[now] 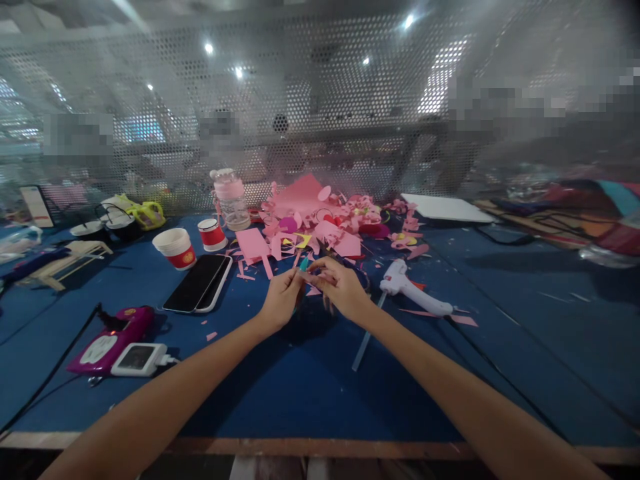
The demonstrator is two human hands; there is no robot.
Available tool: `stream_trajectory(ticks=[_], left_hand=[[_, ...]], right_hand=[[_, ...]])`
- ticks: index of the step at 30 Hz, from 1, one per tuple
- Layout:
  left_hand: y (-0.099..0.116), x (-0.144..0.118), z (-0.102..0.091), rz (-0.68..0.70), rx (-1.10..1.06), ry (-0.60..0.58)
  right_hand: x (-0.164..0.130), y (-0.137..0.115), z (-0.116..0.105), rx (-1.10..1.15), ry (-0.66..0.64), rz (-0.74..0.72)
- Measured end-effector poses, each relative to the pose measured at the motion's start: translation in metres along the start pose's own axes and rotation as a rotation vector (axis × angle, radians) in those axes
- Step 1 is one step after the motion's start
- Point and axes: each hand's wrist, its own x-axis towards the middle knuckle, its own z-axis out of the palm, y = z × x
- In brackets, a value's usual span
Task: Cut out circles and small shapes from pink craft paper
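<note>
Both hands meet above the blue tabletop, just in front of a heap of pink cut pieces (320,207). My left hand (279,301) is closed around a small teal object (303,265). Its tip shows above the thumb, but its kind cannot be made out. Close against it, my right hand (346,288) has thumb and fingers pinched together at the teal object. Whatever lies between those fingers is too small and hidden to name. A white glue gun (415,290) rests on the table to the right of my right hand, with a clear glue stick (369,335) reaching from it.
Left of my hands lie a phone (197,283), paper cups (175,248) and a purple device (113,340) beside a small white device (140,360). A clear bottle (231,200) stands behind them. A perforated screen (320,100) closes off the back. The glue gun's cable (500,373) runs right.
</note>
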Motion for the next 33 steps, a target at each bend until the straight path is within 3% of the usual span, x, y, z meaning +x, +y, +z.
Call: stream_trajectory(ticks=[5, 9, 19, 28, 33], left_hand=[[-0.002, 0.0, 0.001, -0.017, -0.044, -0.038], [-0.003, -0.001, 0.003, -0.027, -0.073, -0.06], [0.003, -0.006, 0.001, 0.205, 0.354, 0.029], [0.003, -0.007, 0.001, 0.209, 0.415, -0.015], [0.004, -0.007, 0.001, 0.213, 0.404, 0.059]], right_hand=[[-0.001, 0.001, 0.002, -0.427, 0.025, -0.179], [-0.002, 0.003, 0.006, -0.677, 0.051, -0.223], [-0.004, 0.003, 0.015, -0.438, 0.127, -0.123], [-0.004, 0.001, 0.017, -0.345, 0.169, -0.078], [-0.005, -0.001, 0.016, -0.368, 0.2, -0.024]])
